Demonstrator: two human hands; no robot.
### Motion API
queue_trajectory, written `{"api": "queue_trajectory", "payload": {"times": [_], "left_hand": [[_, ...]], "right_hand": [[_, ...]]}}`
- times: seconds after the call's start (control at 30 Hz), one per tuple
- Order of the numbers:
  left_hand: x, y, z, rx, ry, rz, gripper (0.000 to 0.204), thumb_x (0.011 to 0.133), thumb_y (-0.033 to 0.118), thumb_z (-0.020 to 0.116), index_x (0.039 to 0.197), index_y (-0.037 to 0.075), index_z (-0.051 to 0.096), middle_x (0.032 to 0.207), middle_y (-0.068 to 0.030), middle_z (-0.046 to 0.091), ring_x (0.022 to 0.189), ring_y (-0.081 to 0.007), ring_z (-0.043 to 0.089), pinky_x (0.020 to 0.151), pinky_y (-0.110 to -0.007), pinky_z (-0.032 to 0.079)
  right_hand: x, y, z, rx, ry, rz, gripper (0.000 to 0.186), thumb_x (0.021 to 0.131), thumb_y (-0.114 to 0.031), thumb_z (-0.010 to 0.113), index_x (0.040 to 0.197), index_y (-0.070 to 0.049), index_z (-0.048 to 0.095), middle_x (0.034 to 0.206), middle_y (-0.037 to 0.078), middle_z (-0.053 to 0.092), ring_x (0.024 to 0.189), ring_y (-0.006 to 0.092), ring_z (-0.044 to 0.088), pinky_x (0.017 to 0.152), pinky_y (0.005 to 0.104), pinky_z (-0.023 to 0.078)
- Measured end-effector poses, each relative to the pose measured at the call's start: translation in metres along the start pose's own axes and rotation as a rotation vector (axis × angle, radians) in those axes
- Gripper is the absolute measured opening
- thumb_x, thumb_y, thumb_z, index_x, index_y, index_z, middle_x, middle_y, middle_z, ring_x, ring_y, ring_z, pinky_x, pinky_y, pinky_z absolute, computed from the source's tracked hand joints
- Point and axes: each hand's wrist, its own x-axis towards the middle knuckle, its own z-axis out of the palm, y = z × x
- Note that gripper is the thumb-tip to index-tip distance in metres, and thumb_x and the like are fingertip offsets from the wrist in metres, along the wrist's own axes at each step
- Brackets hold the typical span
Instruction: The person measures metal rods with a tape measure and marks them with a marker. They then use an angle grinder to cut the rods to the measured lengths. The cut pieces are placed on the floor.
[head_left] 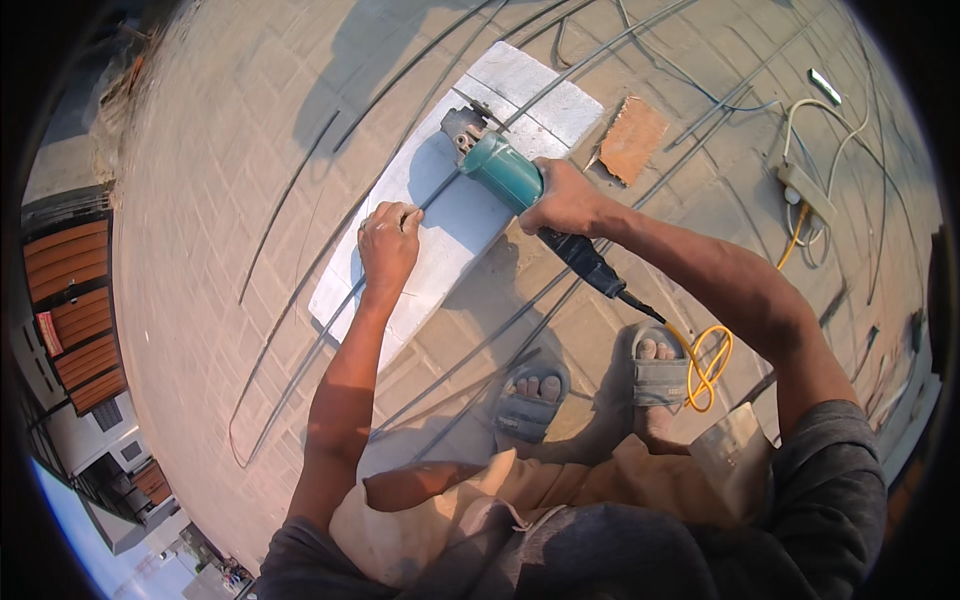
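My right hand [566, 198] is wrapped round the green body of an angle grinder [503, 172]. The grinder's disc [482, 107] stands at a thin steel rod [560, 83] that lies across a white block [440, 240]. Whether disc and rod touch, I cannot tell. My left hand [388, 248] is closed on the same rod, lower left of the grinder, over the block's left part. From the grinder's black handle a cable joins a yellow cord [706, 368] near my right foot.
Several more rods [300, 215] lie on the paving [200, 200] around the block. A rough brown piece [632, 140] lies right of it. Farther right is a power strip [806, 193] with looping cords. My sandalled feet [532, 400] stand close to the block.
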Motion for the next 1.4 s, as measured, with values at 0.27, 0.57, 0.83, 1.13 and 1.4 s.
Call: {"api": "queue_trajectory", "payload": {"times": [0.27, 0.57, 0.83, 1.13, 1.4], "left_hand": [[0.001, -0.002, 0.000, 0.007, 0.021, 0.052, 0.013, 0.089, 0.014, 0.074, 0.092, 0.002, 0.074, 0.089, -0.0132, 0.070, 0.081, -0.0306, 0.069, 0.074, -0.039, 0.053], [0.000, -0.002, 0.000, 0.023, 0.031, 0.080, 0.013, 0.089, 0.015, 0.074, 0.092, 0.002, 0.073, 0.089, -0.0131, 0.069, 0.080, -0.0304, 0.068, 0.073, -0.039, 0.052], [0.001, -0.003, 0.001, -0.015, 0.022, 0.045, 0.014, 0.089, 0.016, 0.074, 0.092, 0.003, 0.074, 0.089, -0.0130, 0.069, 0.081, -0.0306, 0.068, 0.075, -0.039, 0.052], [0.000, -0.006, 0.004, -0.022, 0.010, 0.012, 0.011, 0.089, 0.017, 0.074, 0.092, 0.006, 0.073, 0.093, -0.0118, 0.069, 0.086, -0.0343, 0.067, 0.079, -0.044, 0.051], [-0.001, -0.006, 0.006, -0.072, -0.009, -0.040, 0.010, 0.089, 0.017, 0.074, 0.093, 0.008, 0.073, 0.095, -0.0118, 0.070, 0.090, -0.0353, 0.066, 0.084, -0.046, 0.049]], "right_hand": [[-0.002, -0.007, -0.001, -0.043, -0.019, -0.006, 0.057, 0.060, -0.019, 0.080, 0.106, 0.010, 0.064, 0.090, 0.022, 0.069, 0.083, 0.0303, 0.069, 0.076, 0.0382, 0.055], [0.001, 0.000, -0.002, -0.020, -0.020, 0.016, 0.062, 0.057, -0.017, 0.081, 0.109, 0.009, 0.062, 0.088, 0.016, 0.065, 0.080, 0.0257, 0.063, 0.073, 0.0370, 0.052], [0.001, -0.002, -0.003, -0.043, -0.024, 0.025, 0.061, 0.056, -0.017, 0.082, 0.108, 0.008, 0.063, 0.089, 0.016, 0.066, 0.081, 0.0256, 0.064, 0.074, 0.0373, 0.052], [-0.005, -0.004, -0.004, -0.055, -0.017, -0.020, 0.048, 0.060, -0.017, 0.080, 0.098, 0.009, 0.066, 0.085, 0.019, 0.069, 0.078, 0.0276, 0.068, 0.071, 0.0387, 0.054], [-0.004, -0.007, -0.006, -0.001, -0.044, 0.039, 0.048, 0.059, -0.015, 0.080, 0.098, 0.009, 0.064, 0.083, 0.017, 0.067, 0.075, 0.0245, 0.066, 0.068, 0.0367, 0.053]]}}
